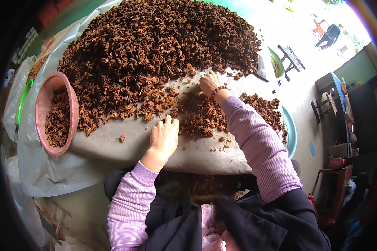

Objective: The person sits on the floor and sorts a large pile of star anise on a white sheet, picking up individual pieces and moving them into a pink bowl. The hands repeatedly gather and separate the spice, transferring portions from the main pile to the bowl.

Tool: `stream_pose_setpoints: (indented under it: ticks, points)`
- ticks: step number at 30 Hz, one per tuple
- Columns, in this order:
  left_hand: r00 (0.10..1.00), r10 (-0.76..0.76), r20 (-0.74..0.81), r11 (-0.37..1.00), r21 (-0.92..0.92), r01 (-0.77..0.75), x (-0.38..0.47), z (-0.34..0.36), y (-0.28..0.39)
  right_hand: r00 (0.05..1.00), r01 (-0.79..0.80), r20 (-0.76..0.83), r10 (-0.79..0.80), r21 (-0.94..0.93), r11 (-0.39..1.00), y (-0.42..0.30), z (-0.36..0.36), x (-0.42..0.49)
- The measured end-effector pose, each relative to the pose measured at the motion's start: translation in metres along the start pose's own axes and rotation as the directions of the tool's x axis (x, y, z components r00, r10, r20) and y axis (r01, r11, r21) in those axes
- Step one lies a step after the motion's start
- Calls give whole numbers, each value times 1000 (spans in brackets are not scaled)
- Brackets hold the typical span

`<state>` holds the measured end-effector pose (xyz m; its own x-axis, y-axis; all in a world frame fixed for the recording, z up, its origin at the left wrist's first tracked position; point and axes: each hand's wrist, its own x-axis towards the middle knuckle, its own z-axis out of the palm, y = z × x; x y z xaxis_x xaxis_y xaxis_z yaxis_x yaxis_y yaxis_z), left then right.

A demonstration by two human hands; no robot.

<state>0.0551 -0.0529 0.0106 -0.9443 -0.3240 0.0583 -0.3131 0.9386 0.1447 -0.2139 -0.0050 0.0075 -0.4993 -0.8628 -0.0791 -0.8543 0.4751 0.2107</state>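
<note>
A large heap of dried star anise [163, 47] covers most of the sheet-covered table [113, 142]. My left hand [166, 136] rests near the table's front, fingertips at the edge of a smaller star anise pile [201, 117]. Its fingers are held close together, and whatever may be under them is hidden. Farther away, my right hand [211, 82], with a red bead bracelet at the wrist, is curled down at the strip between heap and pile. Its fingertips are out of sight. A single star anise [121, 138] lies apart to the left of my left hand.
At left a pink plastic basket [57, 113] lies tilted with star anise inside. A blue basin [289, 131] sits beyond the table's right edge, a green basin [276, 64] farther back. Stools [291, 61] stand on the floor at right. A person [329, 36] is outside.
</note>
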Motion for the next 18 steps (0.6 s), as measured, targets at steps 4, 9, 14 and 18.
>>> stream_pose_setpoints:
  ticks: [4,9,14,18]
  points:
    - [993,64,-97,998,-16,-66,10,7,8,998,32,-33,-46,-334,942,43,55,6]
    - [996,28,-81,1000,8,-28,3,8,-4,782,110,-622,-38,77,991,30,41,-35]
    - [994,27,-109,1000,5,-27,4,14,-6,888,-25,-306,342,711,702,37,25,-65]
    - [992,21,-122,996,-84,-32,12,5,-3,837,-3,-464,290,526,851,55,6,-92]
